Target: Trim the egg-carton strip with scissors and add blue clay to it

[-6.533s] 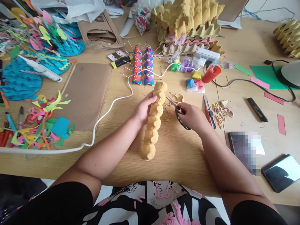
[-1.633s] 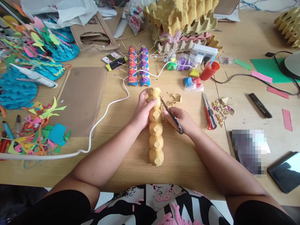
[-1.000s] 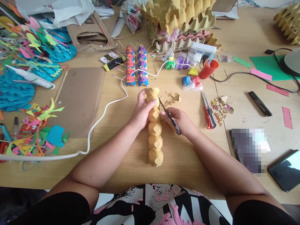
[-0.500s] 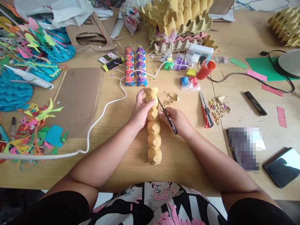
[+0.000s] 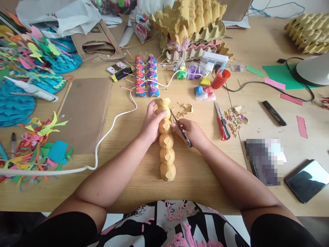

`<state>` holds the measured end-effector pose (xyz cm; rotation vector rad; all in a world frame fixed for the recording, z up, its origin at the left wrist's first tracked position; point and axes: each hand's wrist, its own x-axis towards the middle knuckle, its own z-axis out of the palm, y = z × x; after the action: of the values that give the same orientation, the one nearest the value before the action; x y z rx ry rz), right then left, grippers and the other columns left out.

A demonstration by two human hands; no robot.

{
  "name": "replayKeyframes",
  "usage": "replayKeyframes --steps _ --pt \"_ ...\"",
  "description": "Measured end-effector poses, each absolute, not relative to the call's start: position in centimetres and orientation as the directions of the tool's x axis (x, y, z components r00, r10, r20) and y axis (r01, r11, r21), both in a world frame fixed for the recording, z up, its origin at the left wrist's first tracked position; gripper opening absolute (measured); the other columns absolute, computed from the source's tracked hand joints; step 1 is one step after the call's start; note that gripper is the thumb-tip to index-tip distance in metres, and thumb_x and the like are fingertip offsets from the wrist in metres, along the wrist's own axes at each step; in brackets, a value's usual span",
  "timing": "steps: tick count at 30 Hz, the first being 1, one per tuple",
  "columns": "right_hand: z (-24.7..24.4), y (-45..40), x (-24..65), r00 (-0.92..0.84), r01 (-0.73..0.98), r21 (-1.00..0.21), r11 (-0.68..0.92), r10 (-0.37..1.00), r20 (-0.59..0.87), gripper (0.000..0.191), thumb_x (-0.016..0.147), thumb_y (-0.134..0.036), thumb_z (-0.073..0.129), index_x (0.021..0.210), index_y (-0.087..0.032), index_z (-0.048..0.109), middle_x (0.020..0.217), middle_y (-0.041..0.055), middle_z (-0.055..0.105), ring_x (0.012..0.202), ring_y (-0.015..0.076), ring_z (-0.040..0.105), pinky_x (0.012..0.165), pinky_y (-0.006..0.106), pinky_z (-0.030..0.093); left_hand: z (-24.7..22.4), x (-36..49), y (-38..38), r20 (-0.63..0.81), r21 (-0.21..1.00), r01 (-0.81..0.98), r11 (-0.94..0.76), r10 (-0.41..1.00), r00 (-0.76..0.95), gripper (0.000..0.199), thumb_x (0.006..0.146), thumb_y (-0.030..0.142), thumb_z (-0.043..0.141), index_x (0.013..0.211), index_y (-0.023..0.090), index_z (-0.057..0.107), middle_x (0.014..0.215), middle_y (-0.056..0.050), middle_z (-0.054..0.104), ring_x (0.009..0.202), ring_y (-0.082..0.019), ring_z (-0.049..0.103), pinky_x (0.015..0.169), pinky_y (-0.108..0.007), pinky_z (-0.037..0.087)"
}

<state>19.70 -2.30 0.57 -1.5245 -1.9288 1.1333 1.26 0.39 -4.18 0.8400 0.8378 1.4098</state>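
Observation:
A strip of yellow egg carton (image 5: 167,156), cut as one row of cups, stands lengthwise in front of me above the wooden table. My left hand (image 5: 152,122) wraps its far part, thumb on top. On the strip's right side, my right hand (image 5: 191,132) grips dark scissors (image 5: 181,129), their tip against the strip's edge near my left thumb. Part of the scissors is hidden by my fingers. Just beyond lie carton scraps (image 5: 187,108). Further back stand two painted cup rows with pins: a red one (image 5: 139,75) and a purple one (image 5: 152,75).
A red box cutter (image 5: 222,123) lies right of my hand beside shavings (image 5: 236,120). A white cable (image 5: 113,120) crosses the left side near a cardboard sheet (image 5: 82,116). Stacked egg trays (image 5: 192,27) and a red cup (image 5: 221,79) stand behind; a phone (image 5: 308,180) lies at right.
The view has shifted slightly, so most things sit a little further left. Both hands keep their hold on the carton strip and the scissors, nearly in the same pose.

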Motion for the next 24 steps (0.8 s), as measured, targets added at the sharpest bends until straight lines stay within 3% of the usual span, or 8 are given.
replayKeyframes --steps 6,24 --pt "1.2 -2.2 20.2 -0.340 0.499 -0.867 0.001 0.920 -0.195 0.049 0.094 -0.067 0.063 0.074 -0.025 0.048 0.065 -0.0043 0.049 0.066 0.0148 0.045 0.063 0.030 0.033 -3.7 1.5 0.2 0.012 0.890 -0.456 -0.014 1.000 -0.007 0.067 0.079 0.044 0.095 0.134 0.033 0.057 0.116 -0.001 0.076 0.098 -0.020 0.076 0.092 -0.035 0.059" --pt "2.6 -2.4 20.6 -0.373 0.535 -0.845 0.001 0.898 -0.234 0.053 0.097 -0.072 0.057 0.076 -0.025 0.045 0.066 -0.0043 0.049 0.068 0.0152 0.044 0.067 0.031 0.034 -3.2 1.8 -0.4 0.026 0.899 -0.438 -0.009 0.999 0.033 0.069 0.080 0.045 0.093 0.137 0.034 0.055 0.116 -0.001 0.075 0.102 -0.021 0.076 0.090 -0.033 0.060"
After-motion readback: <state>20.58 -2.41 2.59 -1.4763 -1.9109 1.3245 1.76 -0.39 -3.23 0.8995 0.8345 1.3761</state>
